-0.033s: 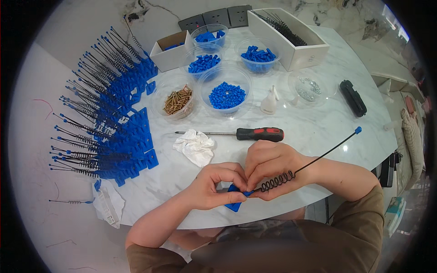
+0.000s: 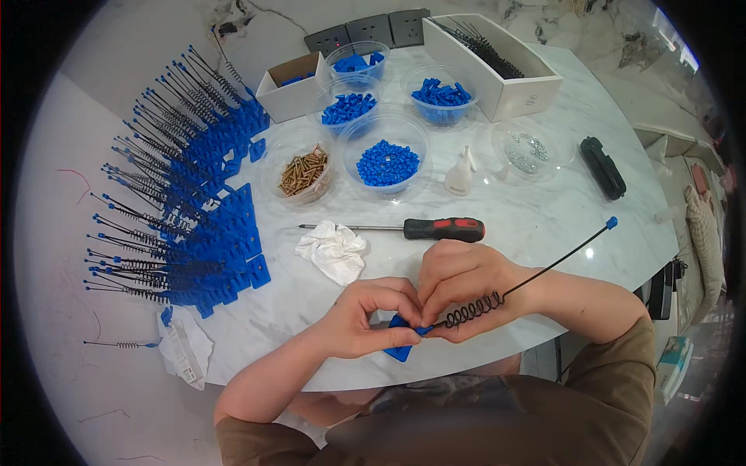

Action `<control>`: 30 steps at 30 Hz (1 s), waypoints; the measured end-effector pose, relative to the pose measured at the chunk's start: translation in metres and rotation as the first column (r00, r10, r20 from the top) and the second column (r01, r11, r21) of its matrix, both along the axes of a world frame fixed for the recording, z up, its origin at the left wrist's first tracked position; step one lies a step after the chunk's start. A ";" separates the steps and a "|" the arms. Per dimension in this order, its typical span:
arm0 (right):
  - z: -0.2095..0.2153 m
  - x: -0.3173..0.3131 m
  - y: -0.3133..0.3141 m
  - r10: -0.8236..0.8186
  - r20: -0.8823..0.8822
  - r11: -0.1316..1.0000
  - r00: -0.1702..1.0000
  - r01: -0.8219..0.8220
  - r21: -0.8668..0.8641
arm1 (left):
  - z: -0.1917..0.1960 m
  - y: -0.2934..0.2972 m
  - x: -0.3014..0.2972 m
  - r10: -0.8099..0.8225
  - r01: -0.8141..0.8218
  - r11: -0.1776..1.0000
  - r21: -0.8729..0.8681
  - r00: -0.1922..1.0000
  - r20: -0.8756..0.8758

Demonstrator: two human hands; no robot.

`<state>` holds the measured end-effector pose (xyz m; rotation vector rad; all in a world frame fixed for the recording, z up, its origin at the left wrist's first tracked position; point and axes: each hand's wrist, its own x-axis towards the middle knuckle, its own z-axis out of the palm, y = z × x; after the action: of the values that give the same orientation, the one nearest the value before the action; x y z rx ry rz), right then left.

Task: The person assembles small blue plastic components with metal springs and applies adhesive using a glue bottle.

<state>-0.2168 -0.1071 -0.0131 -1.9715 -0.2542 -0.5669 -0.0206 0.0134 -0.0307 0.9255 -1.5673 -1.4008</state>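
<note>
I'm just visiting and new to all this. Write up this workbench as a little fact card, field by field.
Surface: marble-patterned table
Left grip: pinching a blue piece
Right grip: at the lower end of a black coiled rod
Rod's far end: blue cap
Beyond the hands: screwdriver, crumpled tissue
Bowls: some hold small blue parts, one screws
Long white box: black rods
Left side: many capped rods on blue bases
</note>
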 end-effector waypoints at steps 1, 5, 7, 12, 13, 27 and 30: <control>0.001 0.000 0.000 0.003 0.004 1.000 1.000 -0.003 0.000 | 0.002 0.000 0.000 -0.001 0.001 1.000 -0.003 1.000 0.006; 0.003 0.002 -0.001 0.010 0.005 1.000 1.000 -0.010 -0.021 | 0.005 0.000 0.001 0.001 -0.001 1.000 -0.026 1.000 0.028; 0.004 0.002 -0.001 0.014 -0.003 0.999 1.000 -0.014 -0.033 | 0.003 0.000 0.001 0.004 -0.003 0.999 -0.034 0.999 0.033; 0.005 0.001 -0.002 0.021 -0.014 0.999 1.000 -0.021 -0.029 | 0.005 0.001 -0.001 0.002 -0.001 1.000 -0.030 0.999 0.050; 0.005 0.000 -0.002 0.026 -0.014 0.999 1.000 -0.026 -0.033 | 0.003 0.000 -0.001 -0.001 0.003 0.999 -0.037 0.998 0.056; 0.025 0.004 0.001 -0.032 0.036 0.970 0.999 0.039 -0.239 | -0.001 0.006 -0.006 0.105 -0.059 0.935 -0.350 0.988 0.113; 0.021 -0.004 -0.004 -0.055 0.018 0.965 0.998 0.058 -0.256 | -0.002 0.007 -0.010 0.153 -0.121 0.942 -0.314 0.985 0.078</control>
<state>-0.2211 -0.1109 0.0082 -2.2332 -0.2902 -0.6058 -0.0309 0.0201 -0.0327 0.9058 -1.7033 -0.9888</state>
